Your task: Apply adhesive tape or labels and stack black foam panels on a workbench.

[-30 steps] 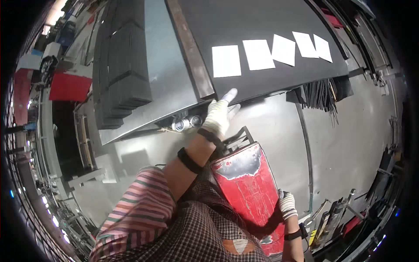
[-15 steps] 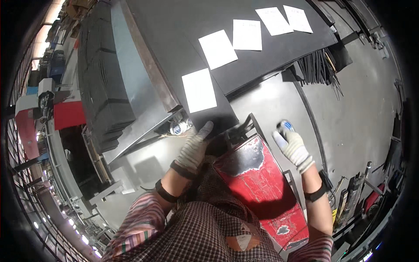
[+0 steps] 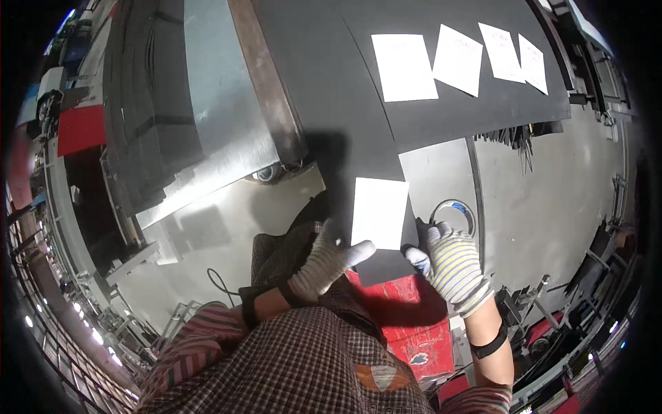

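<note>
A long black sheet (image 3: 379,265) reaches toward me from the table, with a white paper (image 3: 379,214) lying on its near end. My left hand (image 3: 327,262), in a striped knit glove, is closed on the sheet's left edge, its thumb on top near the paper's lower corner. At the right edge is my right hand (image 3: 452,265), gloved too and curled, its thumb beside the sheet's corner. A ring-shaped roll (image 3: 456,205), blue and pale like tape, sticks out beyond its fingers. How the fingers hold it is partly hidden.
Several white papers (image 3: 405,67) lie on the black table surface beyond. A worn red box-like thing (image 3: 400,310) stands below the sheet. At left are a metal-topped table (image 3: 227,103) with a stack of dark sheets (image 3: 148,131). Another roll (image 3: 265,172) sits under its corner.
The near end of the black sheet has come toward me with its paper, over the red thing. My right hand has moved in to the sheet's right edge. The view has shifted.
</note>
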Motion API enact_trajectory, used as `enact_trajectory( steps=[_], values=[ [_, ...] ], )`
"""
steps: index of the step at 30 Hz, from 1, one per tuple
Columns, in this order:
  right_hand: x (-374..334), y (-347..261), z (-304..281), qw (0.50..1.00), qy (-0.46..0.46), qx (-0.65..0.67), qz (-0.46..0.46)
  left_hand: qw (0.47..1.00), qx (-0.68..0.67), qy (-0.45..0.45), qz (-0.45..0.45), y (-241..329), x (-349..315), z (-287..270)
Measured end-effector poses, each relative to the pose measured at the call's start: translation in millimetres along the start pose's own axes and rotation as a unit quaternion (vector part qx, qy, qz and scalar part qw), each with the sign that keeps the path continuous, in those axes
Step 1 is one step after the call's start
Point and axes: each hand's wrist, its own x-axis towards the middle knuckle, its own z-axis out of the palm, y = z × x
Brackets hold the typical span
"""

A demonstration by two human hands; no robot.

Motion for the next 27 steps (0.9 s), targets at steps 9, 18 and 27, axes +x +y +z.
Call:
enact_trajectory(
  steps=[9,18,27],
  values=[
    [-17,-85,-87,0.955,-0.104,0.014,-0.277,0.937,0.27,-0.206,0.079,58,-73,-40],
    [53,78,67,0.852,0.001,0.523,0.022,0.99,0.017,-0.138,-0.027,-65,79,-56],
    [33,-109,35,0.925,0.244,0.257,0.137,0.986,-0.031,-0.14,0.081,-238,210,-12]
  ],
)
